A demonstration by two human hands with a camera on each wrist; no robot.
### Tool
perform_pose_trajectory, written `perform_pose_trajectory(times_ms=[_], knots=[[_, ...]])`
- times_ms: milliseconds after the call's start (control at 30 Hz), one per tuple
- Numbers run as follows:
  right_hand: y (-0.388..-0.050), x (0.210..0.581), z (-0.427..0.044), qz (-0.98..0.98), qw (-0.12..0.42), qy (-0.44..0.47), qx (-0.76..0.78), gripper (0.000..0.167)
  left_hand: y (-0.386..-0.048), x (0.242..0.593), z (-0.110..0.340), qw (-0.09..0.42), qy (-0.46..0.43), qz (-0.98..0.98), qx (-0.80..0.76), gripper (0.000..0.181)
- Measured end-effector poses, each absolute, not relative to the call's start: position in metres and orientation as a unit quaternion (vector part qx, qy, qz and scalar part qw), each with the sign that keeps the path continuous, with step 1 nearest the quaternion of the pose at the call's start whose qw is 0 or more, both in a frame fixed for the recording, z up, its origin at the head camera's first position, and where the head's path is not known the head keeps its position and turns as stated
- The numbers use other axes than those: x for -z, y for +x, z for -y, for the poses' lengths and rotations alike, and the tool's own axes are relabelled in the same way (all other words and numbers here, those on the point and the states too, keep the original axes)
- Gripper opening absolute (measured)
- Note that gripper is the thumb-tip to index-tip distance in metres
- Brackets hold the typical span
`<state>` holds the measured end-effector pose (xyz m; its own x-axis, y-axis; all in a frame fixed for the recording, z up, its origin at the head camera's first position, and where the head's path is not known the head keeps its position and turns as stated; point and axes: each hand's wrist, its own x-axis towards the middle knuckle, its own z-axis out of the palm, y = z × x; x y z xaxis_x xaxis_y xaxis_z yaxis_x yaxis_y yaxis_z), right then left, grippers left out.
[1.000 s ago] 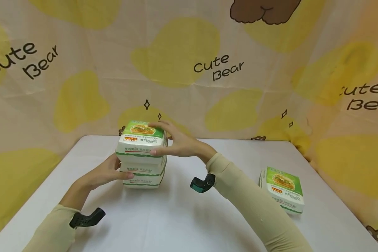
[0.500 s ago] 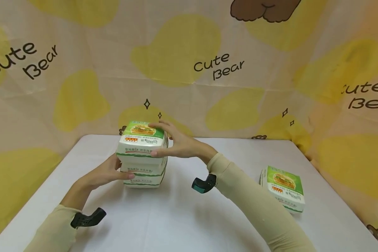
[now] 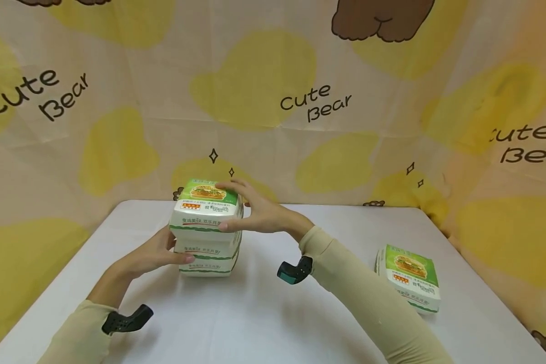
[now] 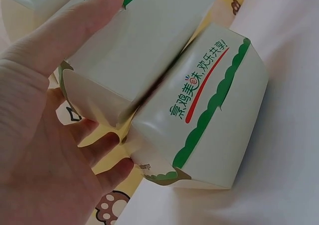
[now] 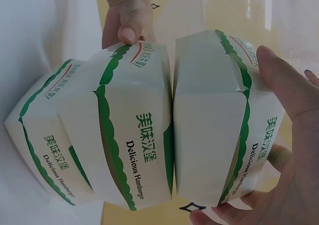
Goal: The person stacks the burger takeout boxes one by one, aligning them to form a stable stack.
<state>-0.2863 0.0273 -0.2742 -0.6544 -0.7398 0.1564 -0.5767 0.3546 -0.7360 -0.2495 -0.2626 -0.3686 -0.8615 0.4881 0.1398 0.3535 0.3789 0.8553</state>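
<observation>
Three white-and-green hamburger boxes stand stacked at the left back of the table in the head view. My right hand (image 3: 266, 212) grips the top hamburger box (image 3: 205, 206), thumb on its front and fingers over its lid and far side. Lower on the left, my left hand (image 3: 152, 253) holds the middle hamburger box (image 5: 134, 130), its thumb pressed to the front face. Beneath them the bottom hamburger box (image 4: 199, 120) sits on the table. In the right wrist view the top box (image 5: 214, 120) lies against the middle one. Some right fingertips are hidden behind the top box.
Another hamburger box (image 3: 409, 278) rests at the right of the white table (image 3: 255, 323), beside the right sleeve (image 3: 364, 293). A printed cloth backdrop (image 3: 255, 76) rises behind the table. Both forearms wear a black wrist device (image 3: 127, 319).
The whole head view has shifted slightly, so everything appears a little lower. Hands and stacked boxes keep the same places relative to one another.
</observation>
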Motion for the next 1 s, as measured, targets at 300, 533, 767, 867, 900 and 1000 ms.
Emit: perform_pose_trajectory(times_ms=[300,533,767,867,900,1000], knots=[[-0.2859,0.2722,-0.032,-0.82,0.086,-0.404,0.397,0.086,-0.2518,0.3663,0.2597,0.071,0.25,-0.831,-0.491,0.084],[-0.2858,0.2732,-0.0287,-0.812,0.092,-0.406,0.409,0.085,-0.2493,0.3677,0.2635,0.071,0.256,-0.83,-0.491,0.085],[-0.2853,0.273,-0.0246,-0.811,0.091,-0.409,0.409,0.085,-0.248,0.3685,0.2662,0.065,0.263,-0.827,-0.492,0.081],[-0.2845,0.274,-0.0239,-0.813,0.097,-0.407,0.405,0.086,-0.2472,0.3687,0.2671,0.069,0.262,-0.827,-0.492,0.082],[-0.2843,0.2745,-0.0244,-0.813,0.1,-0.404,0.406,0.087,-0.2473,0.3686,0.267,0.07,0.262,-0.828,-0.492,0.082],[-0.2838,0.2764,-0.0266,-0.813,0.104,-0.398,0.413,0.087,-0.2484,0.3683,0.2663,0.074,0.26,-0.826,-0.495,0.081]])
